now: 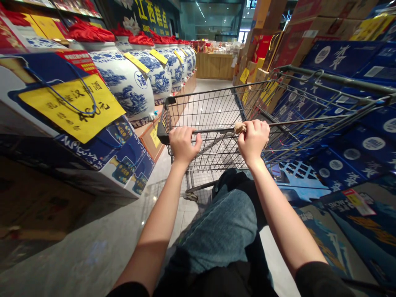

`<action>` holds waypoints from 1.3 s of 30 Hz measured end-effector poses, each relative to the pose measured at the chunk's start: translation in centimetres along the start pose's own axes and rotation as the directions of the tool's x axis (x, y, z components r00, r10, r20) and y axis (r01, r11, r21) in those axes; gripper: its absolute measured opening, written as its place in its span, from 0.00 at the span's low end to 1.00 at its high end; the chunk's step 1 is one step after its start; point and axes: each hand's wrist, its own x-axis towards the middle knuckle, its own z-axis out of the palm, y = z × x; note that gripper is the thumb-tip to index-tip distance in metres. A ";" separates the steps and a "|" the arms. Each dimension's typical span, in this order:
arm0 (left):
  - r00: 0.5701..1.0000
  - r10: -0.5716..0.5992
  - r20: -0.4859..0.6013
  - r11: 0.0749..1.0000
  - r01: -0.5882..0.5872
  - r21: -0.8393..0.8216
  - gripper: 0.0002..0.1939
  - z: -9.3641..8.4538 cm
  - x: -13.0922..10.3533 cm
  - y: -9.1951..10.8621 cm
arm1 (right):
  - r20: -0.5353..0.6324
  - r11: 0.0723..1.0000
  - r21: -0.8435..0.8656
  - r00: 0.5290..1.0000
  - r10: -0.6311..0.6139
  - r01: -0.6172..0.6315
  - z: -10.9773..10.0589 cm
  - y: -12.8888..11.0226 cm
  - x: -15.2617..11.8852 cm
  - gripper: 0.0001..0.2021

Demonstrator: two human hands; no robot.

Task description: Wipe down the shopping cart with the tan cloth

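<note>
While the dark grey metal wire shopping cart [216, 152] stands on the pale tiled floor [93, 247] between blue-and-white rounded jars [123, 88] and stacked blue cardboard boxes [355, 140], I see the left hand [185, 144] and right hand [253, 140] holding its near rim [215, 131], fingers curled over. I'd say steer with even pressure from both, keeping the black corner piece [162, 134] clear of the jars.
</note>
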 end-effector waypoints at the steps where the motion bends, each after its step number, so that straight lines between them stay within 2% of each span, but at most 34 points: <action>1: 1.000 -0.005 0.002 1.000 0.005 -0.003 0.09 0.0 0.0 0.1 | 0.018 1.000 -0.013 1.000 -0.003 0.003 0.1 -0.8 -0.1 0.12; 5: 1.000 -0.012 0.003 1.000 0.012 0.005 0.08 0.0 0.1 0.1 | 0.089 0.996 -0.002 0.992 -0.094 0.094 0.5 -4.5 -0.7 0.14; 8: 1.000 0.011 -0.003 1.000 -0.011 0.029 0.09 -0.1 0.0 0.1 | 0.097 0.992 0.030 0.988 -0.124 0.122 0.7 -6.2 -1.2 0.17; 19: 0.999 -0.021 0.027 0.999 0.020 0.026 0.09 -0.5 0.1 0.2 | 0.122 0.983 0.138 0.982 -0.141 0.124 0.4 -5.4 -1.1 0.19; 24: 0.998 -0.036 0.046 0.999 0.035 0.031 0.09 -0.4 0.1 0.3 | 0.098 0.992 0.109 0.992 -0.077 0.066 1.2 -7.3 -1.2 0.14; 27: 0.998 -0.033 0.054 0.999 0.031 0.029 0.09 -0.6 0.1 0.2 | 0.098 0.987 0.111 0.987 -0.125 0.114 1.7 -8.3 -1.4 0.16; 29: 0.998 -0.026 0.056 0.999 0.025 0.033 0.09 -0.7 0.1 0.1 | 0.104 0.972 0.131 0.973 -0.208 0.194 1.7 -7.6 -1.4 0.19; 31: 0.998 -0.016 0.059 0.999 0.014 0.033 0.08 -0.7 0.1 0.1 | 0.090 0.969 0.143 0.973 -0.214 0.200 1.7 -5.9 -1.3 0.18; 35: 0.999 -0.011 0.050 0.999 0.009 0.035 0.08 -0.6 0.0 0.4 | -0.012 0.991 0.136 1.000 0.004 -0.002 1.3 -2.7 -0.7 0.15; 37: 0.999 -0.018 0.027 0.999 0.017 0.040 0.08 -0.4 0.0 0.5 | -0.032 0.990 0.134 0.998 0.050 -0.045 1.2 -2.9 -0.8 0.15; 39: 1.000 -0.021 0.010 0.999 0.021 0.044 0.08 -0.3 0.0 0.5 | -0.004 0.990 0.137 1.000 0.022 -0.022 1.1 -4.3 -1.2 0.16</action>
